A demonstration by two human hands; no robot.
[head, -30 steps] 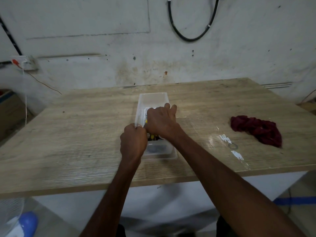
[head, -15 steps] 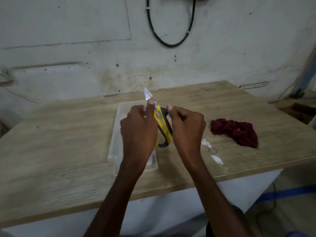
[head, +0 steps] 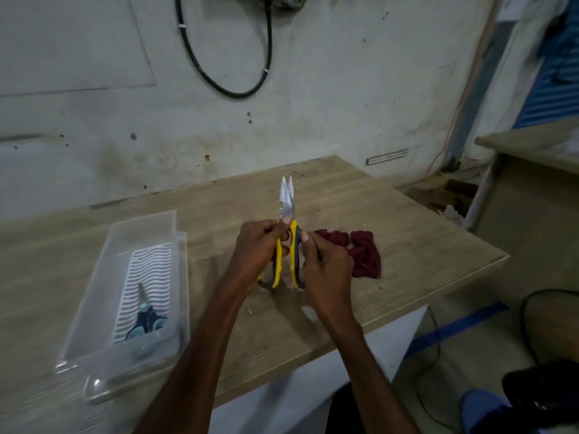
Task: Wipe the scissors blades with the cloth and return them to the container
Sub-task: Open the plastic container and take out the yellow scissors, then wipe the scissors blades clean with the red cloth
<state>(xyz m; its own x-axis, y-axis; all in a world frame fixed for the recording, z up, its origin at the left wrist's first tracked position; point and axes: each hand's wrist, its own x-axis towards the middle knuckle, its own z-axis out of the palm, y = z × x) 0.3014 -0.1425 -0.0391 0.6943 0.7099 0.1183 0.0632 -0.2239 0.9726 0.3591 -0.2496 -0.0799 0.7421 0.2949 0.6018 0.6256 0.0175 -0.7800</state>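
Fingers [head: 266, 228] of the left hand [head: 255, 252] are curled round one yellow-and-grey handle of the scissors [head: 286, 202], with the thumb pressed up near the pivot. The right hand [head: 327, 270] pinches the other handle from the right side. Between them the scissors stand upright above the counter [head: 413, 227], blades pointing up and away, nearly closed with only a thin gap at the tips.

Judged by how things lie, the task is in its early part. The scissors are out of the clear container [head: 175, 223], which sits well off to the left near the counter's near edge and holds a second, teal-handled pair [head: 145, 317] on a ribbed white liner. The maroon cloth [head: 365, 255] lies bunched on the counter just right of the right hand, partly hidden behind it, and no hand touches it. So the wiping seems not yet begun: neither blade has cloth against it.

What looks left is nearly everything. One hand must free itself to take up the cloth, both blades need wiping, and the scissors must go back to the container on the left.
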